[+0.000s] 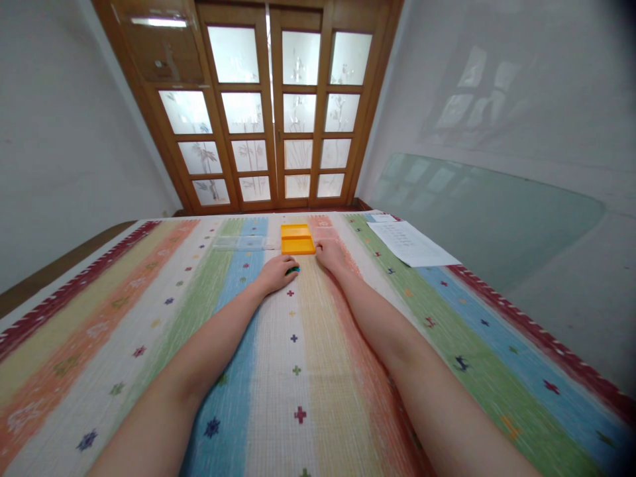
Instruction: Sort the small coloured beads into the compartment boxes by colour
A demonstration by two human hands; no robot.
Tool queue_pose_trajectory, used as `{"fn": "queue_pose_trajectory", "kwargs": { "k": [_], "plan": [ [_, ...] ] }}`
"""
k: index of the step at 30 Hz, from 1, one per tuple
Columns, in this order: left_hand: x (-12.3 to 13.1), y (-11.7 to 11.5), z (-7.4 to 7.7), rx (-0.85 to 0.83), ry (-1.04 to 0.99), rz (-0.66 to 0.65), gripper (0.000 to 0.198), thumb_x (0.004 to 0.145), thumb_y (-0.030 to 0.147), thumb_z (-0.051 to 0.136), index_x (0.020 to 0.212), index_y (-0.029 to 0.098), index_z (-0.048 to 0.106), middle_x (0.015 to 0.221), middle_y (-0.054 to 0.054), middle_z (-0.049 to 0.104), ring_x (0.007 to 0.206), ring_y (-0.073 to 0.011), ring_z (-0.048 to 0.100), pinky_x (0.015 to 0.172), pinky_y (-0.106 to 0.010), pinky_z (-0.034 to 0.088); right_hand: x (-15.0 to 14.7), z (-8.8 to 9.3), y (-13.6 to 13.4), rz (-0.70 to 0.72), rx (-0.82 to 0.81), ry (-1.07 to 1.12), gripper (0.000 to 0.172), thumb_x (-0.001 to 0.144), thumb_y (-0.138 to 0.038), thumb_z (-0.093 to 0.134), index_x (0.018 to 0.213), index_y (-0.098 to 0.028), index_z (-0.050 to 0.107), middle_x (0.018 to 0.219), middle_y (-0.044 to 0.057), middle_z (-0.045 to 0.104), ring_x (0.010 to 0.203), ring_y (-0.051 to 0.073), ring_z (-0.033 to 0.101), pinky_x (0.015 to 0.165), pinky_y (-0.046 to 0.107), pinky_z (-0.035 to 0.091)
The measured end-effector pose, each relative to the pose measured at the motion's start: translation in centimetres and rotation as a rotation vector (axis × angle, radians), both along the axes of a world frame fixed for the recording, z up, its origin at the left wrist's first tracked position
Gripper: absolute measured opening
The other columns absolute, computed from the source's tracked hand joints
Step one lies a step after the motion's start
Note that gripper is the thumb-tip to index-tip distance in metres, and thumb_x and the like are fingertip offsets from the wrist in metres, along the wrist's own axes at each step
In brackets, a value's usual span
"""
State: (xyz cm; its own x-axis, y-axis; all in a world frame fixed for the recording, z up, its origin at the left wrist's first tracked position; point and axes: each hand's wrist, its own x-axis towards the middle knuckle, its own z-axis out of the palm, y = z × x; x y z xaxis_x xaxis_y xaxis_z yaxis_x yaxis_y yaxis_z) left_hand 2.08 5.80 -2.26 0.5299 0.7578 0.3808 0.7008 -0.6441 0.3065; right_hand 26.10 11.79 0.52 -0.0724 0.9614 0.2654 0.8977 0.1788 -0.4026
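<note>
My left hand (279, 273) rests low over the striped cloth with its fingers curled round a small blue-green piece (295, 269). Most of that piece is hidden under the fingers, so its kind does not show. My right hand (330, 255) is closed beside the near right corner of a yellow-orange box (298, 246). Whether it grips the box's edge or something small cannot be made out. The box has shallow compartments with a ridge across it. A clear plastic tray (241, 243) lies left of the box, and another clear piece (326, 233) lies just behind my right hand.
A striped, patterned cloth (298, 351) covers the table. Sheets of printed paper (412, 243) lie at the right. Beyond the table's far edge stand wooden doors with glass panes (298, 112). A pale glass panel (477, 205) leans against the right wall.
</note>
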Motion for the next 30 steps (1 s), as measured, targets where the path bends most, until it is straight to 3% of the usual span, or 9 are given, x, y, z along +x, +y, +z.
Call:
{"fn": "queue_pose_trajectory", "kwargs": {
  "k": [4, 7, 10, 15, 18, 25, 27, 30],
  "plan": [
    [-0.2, -0.2, 0.2, -0.009, -0.049, -0.017, 0.033, 0.100, 0.036, 0.063, 0.126, 0.024, 0.078, 0.129, -0.011, 0.073, 0.120, -0.0287, 0.067, 0.108, -0.044, 0.052, -0.1, -0.3, 0.2, -0.006, 0.029, -0.017, 0.030, 0.100, -0.023, 0.055, 0.106, -0.018, 0.084, 0.109, 0.015, 0.081, 0.100, 0.025, 0.070, 0.086, 0.028, 0.047],
    [-0.1, -0.4, 0.5, -0.019, -0.052, -0.100, 0.036, 0.101, 0.036, 0.063, 0.132, 0.025, 0.077, 0.135, -0.011, 0.072, 0.126, -0.0280, 0.065, 0.112, -0.044, 0.050, -0.1, -0.9, 0.8, -0.012, 0.062, -0.039, 0.032, 0.101, -0.022, 0.052, 0.104, -0.018, 0.084, 0.109, 0.015, 0.081, 0.099, 0.025, 0.070, 0.087, 0.030, 0.047],
    [0.1, -0.4, 0.7, -0.019, -0.029, -0.161, 0.031, 0.102, 0.033, 0.061, 0.124, 0.024, 0.081, 0.131, -0.011, 0.074, 0.124, -0.0270, 0.067, 0.111, -0.043, 0.050, 0.0, -1.4, 1.3, 0.000, 0.109, -0.058, 0.033, 0.100, -0.022, 0.050, 0.102, -0.018, 0.083, 0.109, 0.015, 0.080, 0.100, 0.026, 0.069, 0.091, 0.032, 0.047],
    [0.2, -0.2, 1.1, 0.002, -0.003, -0.108, 0.026, 0.102, 0.031, 0.059, 0.112, 0.023, 0.082, 0.116, -0.009, 0.078, 0.112, -0.0253, 0.070, 0.104, -0.040, 0.052, -0.6, -1.5, 1.7, 0.070, 0.207, -0.074, 0.032, 0.101, -0.019, 0.050, 0.109, -0.018, 0.081, 0.118, 0.016, 0.077, 0.115, 0.028, 0.065, 0.104, 0.037, 0.045],
    [-0.3, 0.2, 1.3, 0.039, -0.057, 0.048, 0.027, 0.103, 0.032, 0.057, 0.107, 0.023, 0.082, 0.110, -0.010, 0.078, 0.107, -0.0255, 0.070, 0.100, -0.039, 0.052, -2.1, -1.4, 1.5, 0.193, 0.219, -0.088, 0.030, 0.101, -0.020, 0.053, 0.116, -0.017, 0.078, 0.122, 0.015, 0.075, 0.118, 0.027, 0.064, 0.107, 0.038, 0.045],
    [-4.5, 2.3, 0.7, 0.026, -0.347, 0.641, 0.031, 0.102, 0.033, 0.053, 0.096, 0.021, 0.080, 0.104, -0.010, 0.080, 0.097, -0.0250, 0.070, 0.090, -0.034, 0.049, -8.6, -0.7, 1.8, 0.407, 0.264, -0.178, 0.028, 0.104, -0.029, 0.058, 0.125, -0.020, 0.074, 0.128, 0.014, 0.072, 0.124, 0.029, 0.059, 0.110, 0.040, 0.043],
    [-6.1, 2.9, 0.3, -0.020, -0.431, 0.737, 0.032, 0.101, 0.034, 0.052, 0.092, 0.021, 0.079, 0.099, -0.009, 0.080, 0.092, -0.0247, 0.070, 0.086, -0.033, 0.048, -10.5, -0.4, 2.5, 0.448, 0.268, -0.209, 0.031, 0.104, -0.031, 0.060, 0.131, -0.020, 0.072, 0.134, 0.015, 0.070, 0.127, 0.030, 0.057, 0.112, 0.043, 0.041],
    [-7.8, 3.5, -0.4, -0.084, -0.566, 0.768, 0.029, 0.097, 0.034, 0.055, 0.088, 0.021, 0.079, 0.093, -0.009, 0.081, 0.089, -0.0258, 0.070, 0.084, -0.034, 0.049, -12.7, 0.1, 3.8, 0.492, 0.232, -0.275, 0.039, 0.102, -0.029, 0.063, 0.139, -0.018, 0.068, 0.139, 0.017, 0.069, 0.131, 0.033, 0.056, 0.115, 0.047, 0.039]
  ]
}}
